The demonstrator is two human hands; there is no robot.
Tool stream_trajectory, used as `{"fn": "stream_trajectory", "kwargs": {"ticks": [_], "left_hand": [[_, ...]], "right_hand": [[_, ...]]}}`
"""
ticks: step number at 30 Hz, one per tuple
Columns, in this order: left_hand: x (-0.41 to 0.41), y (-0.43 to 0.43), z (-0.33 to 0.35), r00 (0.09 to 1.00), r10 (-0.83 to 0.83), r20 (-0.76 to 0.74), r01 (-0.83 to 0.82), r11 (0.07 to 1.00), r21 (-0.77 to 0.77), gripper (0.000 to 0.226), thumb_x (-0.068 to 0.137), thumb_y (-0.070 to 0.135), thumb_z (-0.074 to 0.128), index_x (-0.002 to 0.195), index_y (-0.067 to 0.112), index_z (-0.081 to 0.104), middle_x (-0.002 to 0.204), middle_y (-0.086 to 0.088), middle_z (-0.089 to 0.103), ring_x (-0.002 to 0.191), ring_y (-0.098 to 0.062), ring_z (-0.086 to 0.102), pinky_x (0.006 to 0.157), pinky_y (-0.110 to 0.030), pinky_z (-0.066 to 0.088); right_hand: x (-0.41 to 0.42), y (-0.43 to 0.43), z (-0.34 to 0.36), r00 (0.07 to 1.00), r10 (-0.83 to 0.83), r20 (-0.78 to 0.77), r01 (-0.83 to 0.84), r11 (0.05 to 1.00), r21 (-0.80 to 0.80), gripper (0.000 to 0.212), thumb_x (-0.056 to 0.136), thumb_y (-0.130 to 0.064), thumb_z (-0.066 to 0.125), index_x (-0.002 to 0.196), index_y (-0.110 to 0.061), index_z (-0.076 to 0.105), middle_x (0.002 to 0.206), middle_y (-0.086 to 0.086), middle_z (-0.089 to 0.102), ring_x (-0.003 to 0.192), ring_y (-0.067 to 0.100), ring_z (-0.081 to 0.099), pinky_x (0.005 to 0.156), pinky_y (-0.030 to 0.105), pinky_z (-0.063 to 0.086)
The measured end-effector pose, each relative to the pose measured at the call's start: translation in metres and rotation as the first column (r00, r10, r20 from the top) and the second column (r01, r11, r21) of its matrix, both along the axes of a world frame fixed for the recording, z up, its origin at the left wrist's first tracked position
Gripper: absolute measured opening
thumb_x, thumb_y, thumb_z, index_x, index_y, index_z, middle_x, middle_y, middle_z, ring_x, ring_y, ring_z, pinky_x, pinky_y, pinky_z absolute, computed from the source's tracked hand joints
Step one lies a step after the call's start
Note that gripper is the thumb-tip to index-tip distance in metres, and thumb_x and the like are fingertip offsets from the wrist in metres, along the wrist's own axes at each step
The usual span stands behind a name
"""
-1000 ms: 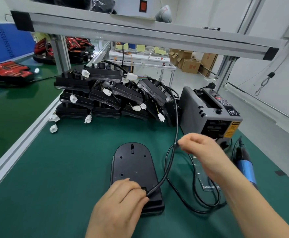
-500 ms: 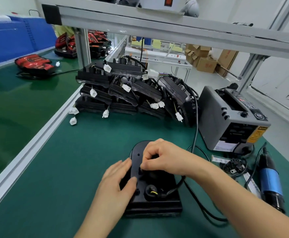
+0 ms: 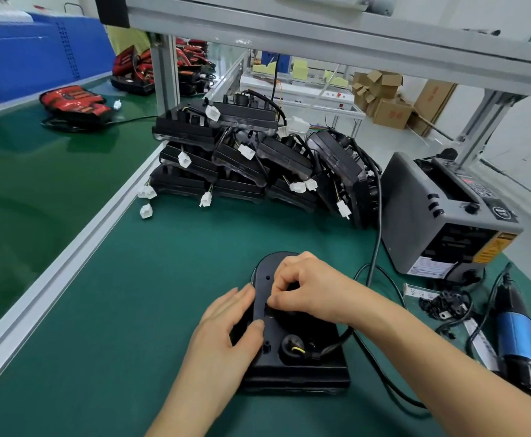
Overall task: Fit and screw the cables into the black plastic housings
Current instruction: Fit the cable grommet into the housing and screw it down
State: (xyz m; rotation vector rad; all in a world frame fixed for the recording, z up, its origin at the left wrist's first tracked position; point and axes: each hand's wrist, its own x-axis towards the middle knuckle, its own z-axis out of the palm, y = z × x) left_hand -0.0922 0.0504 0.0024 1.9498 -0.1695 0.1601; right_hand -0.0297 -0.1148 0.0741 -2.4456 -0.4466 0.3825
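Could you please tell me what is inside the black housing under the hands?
A cable enters from the right, ending at a round fitting with a yellow wire. The right hand covers the housing's middle, so what lies beneath its curled fingers is hidden.

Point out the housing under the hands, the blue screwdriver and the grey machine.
housing [image 3: 295,373], head view, on its near front wall.
screwdriver [image 3: 517,337], head view, on its blue grip.
grey machine [image 3: 415,209], head view, on its plain side panel.
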Motion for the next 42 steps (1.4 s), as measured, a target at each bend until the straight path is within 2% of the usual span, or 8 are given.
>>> {"fn": "stream_trajectory", "kwargs": {"ticks": [12,18,22,26,29,33,37,42], "left_hand": [[-0.001,-0.001,0.0,1.0,0.019,-0.013,-0.019,1.0,-0.019,0.047,0.086,0.017,0.064,0.126,0.039,0.052,0.12,0.045,0.039,0.126,0.022,0.027,0.096,0.006,0.017],[-0.013,-0.003,0.01,0.992,0.056,0.115,-0.072,0.987,0.142,0.042,0.09,0.021,0.06,0.114,0.054,0.05,0.122,0.037,0.046,0.126,0.014,0.035,0.097,0.003,0.02],[-0.019,-0.006,0.012,0.899,-0.023,0.438,-0.167,0.905,0.392,0.035,0.075,0.001,0.053,0.099,0.016,0.074,0.11,0.001,0.068,0.107,-0.021,0.063,0.099,-0.036,0.042],[-0.02,-0.008,0.01,0.877,-0.091,0.473,-0.198,0.827,0.526,0.043,0.078,0.009,0.036,0.093,0.009,0.076,0.105,-0.007,0.071,0.097,-0.027,0.067,0.086,-0.057,0.05],[-0.021,-0.008,0.011,0.878,-0.095,0.469,-0.215,0.798,0.564,0.045,0.077,0.01,0.034,0.092,0.01,0.076,0.104,-0.007,0.071,0.094,-0.027,0.068,0.085,-0.058,0.051],[-0.021,-0.005,0.018,0.884,-0.09,0.459,-0.23,0.77,0.595,0.042,0.076,0.004,0.039,0.092,0.016,0.076,0.104,-0.002,0.071,0.095,-0.028,0.065,0.093,-0.038,0.047],[-0.015,0.0,0.024,0.895,-0.071,0.441,-0.232,0.77,0.595,0.047,0.067,-0.004,0.051,0.104,0.015,0.073,0.099,0.0,0.068,0.088,-0.027,0.063,0.079,-0.033,0.056],[-0.016,0.005,0.019,0.904,-0.128,0.407,-0.225,0.668,0.709,0.065,0.053,-0.014,0.07,0.111,0.014,0.07,0.092,-0.005,0.065,0.08,-0.028,0.061,0.059,-0.033,0.054]], "right_hand": [[-0.002,0.004,-0.003,0.998,0.0,0.066,0.004,0.998,-0.055,0.024,0.079,-0.028,0.07,0.06,-0.034,0.058,0.088,-0.013,0.056,0.101,0.003,0.038,0.083,0.015,0.034],[-0.004,0.006,-0.001,0.994,0.022,0.103,-0.011,0.994,-0.107,0.026,0.08,-0.028,0.069,0.059,-0.034,0.055,0.088,-0.012,0.058,0.1,0.007,0.038,0.088,0.024,0.039],[-0.005,0.007,0.002,0.993,0.034,0.109,-0.021,0.993,-0.117,0.017,0.082,-0.027,0.068,0.066,-0.027,0.061,0.09,-0.011,0.057,0.102,0.009,0.039,0.09,0.025,0.038],[-0.008,0.008,0.002,0.992,0.041,0.123,-0.026,0.992,-0.124,0.013,0.082,-0.027,0.068,0.07,-0.024,0.063,0.093,-0.005,0.061,0.105,0.013,0.04,0.091,0.029,0.04],[-0.01,0.008,0.0,0.99,0.031,0.138,-0.014,0.993,-0.121,0.014,0.082,-0.028,0.068,0.072,-0.026,0.058,0.095,-0.004,0.059,0.105,0.014,0.04,0.091,0.03,0.039],[-0.009,0.005,0.0,0.992,-0.009,0.128,0.021,0.996,-0.091,0.018,0.081,-0.03,0.07,0.079,-0.027,0.052,0.094,-0.007,0.052,0.103,0.013,0.038,0.086,0.027,0.037],[-0.007,0.003,0.0,0.992,-0.001,0.124,0.013,0.995,-0.096,0.012,0.084,-0.025,0.067,0.082,-0.028,0.056,0.099,-0.005,0.053,0.106,0.014,0.038,0.089,0.028,0.036],[-0.009,0.002,-0.001,0.99,0.001,0.14,0.013,0.995,-0.098,0.012,0.086,-0.023,0.065,0.082,-0.029,0.056,0.1,-0.006,0.053,0.104,0.012,0.036,0.09,0.028,0.037]]}}
